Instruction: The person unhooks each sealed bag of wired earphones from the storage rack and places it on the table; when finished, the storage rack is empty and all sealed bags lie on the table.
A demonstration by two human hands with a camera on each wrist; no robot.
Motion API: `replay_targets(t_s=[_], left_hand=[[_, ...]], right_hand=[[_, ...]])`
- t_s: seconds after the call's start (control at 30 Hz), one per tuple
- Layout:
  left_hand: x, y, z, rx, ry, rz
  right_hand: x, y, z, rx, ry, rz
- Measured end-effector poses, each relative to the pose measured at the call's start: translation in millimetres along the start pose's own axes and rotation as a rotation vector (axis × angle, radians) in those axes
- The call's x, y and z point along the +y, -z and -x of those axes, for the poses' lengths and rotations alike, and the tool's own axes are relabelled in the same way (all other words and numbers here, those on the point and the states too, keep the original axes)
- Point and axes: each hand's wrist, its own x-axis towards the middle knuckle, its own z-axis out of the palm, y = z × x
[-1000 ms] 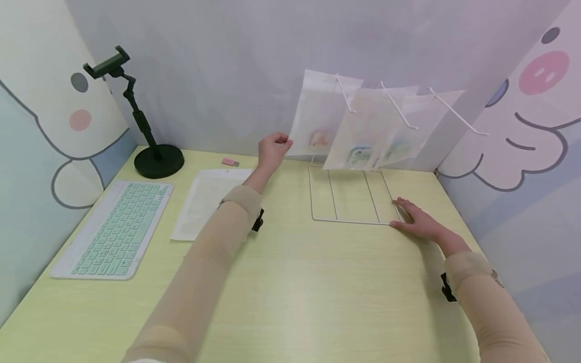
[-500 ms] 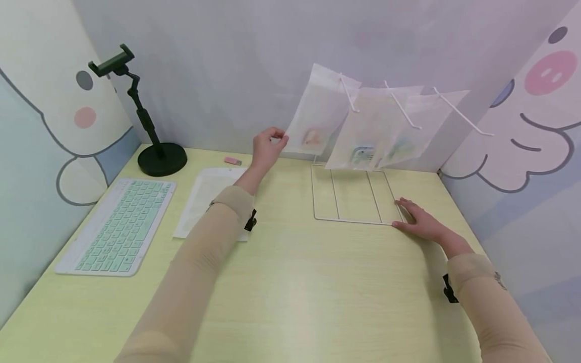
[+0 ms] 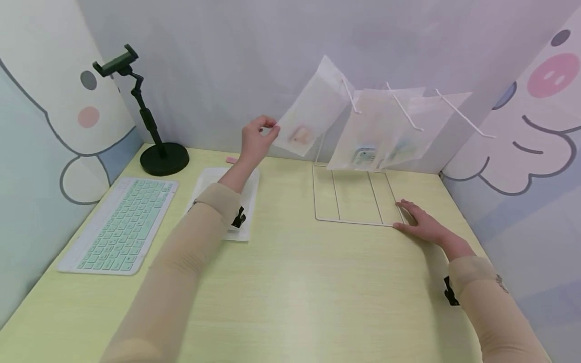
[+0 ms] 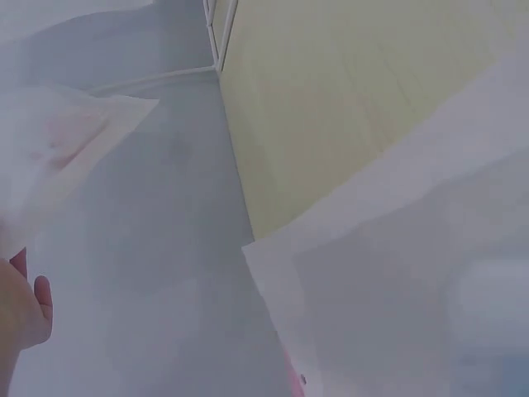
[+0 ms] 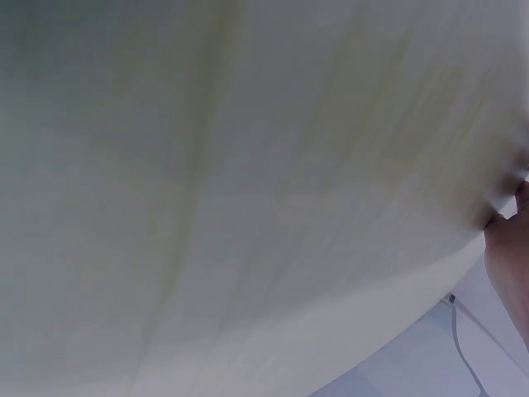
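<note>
Left hand pinches the corner of a tilted hanging pouch

The leftmost translucent pouch (image 3: 313,108) hangs slanted at the left prong of a white wire rack (image 3: 354,222), its lower corner drawn out to the left. The left hand (image 3: 257,142) pinches that corner between thumb and fingertips, nearly closed; the left wrist view cuts the hand off at its edge. A small peach-coloured item shows blurrily through the film; what it is cannot be told. The right hand (image 3: 422,222) rests with fingers loosely extended at the base's right front corner, holding nothing visible; how firmly it presses cannot be told. The middle pouch (image 3: 360,126) partly covers the right pouch (image 3: 419,133), and together they mask much of the rack's back. The left forearm covers part of a pale flat piece (image 3: 251,194) on the table (image 3: 290,292), and the wrist hides one end of a pink stick (image 3: 231,160). Farther left lie a keyboard (image 3: 120,227) and a black stand (image 3: 164,159).
</note>
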Motion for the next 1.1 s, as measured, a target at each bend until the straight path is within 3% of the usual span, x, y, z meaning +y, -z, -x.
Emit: replay_targets(t_s=[0.33, 0.57, 0.87, 1.1], left_hand=[[26.8, 22.8, -7.9, 0.039, -0.035, 0.01], [43.0, 34.5, -10.3, 0.058, -0.095, 0.015], [54.5, 48.4, -12.9, 0.08, -0.125, 0.03], [69.1, 56.8, -7.7, 0.1, -0.169, 0.111]], right_hand=[[2, -2, -0.1, 0.016, 0.021, 0.001], [0, -2, 0.2, 0.022, 0.03, 0.011], [1, -1, 0.1, 0.016, 0.023, 0.008], [-1, -1, 0.9, 0.018, 0.03, 0.005]])
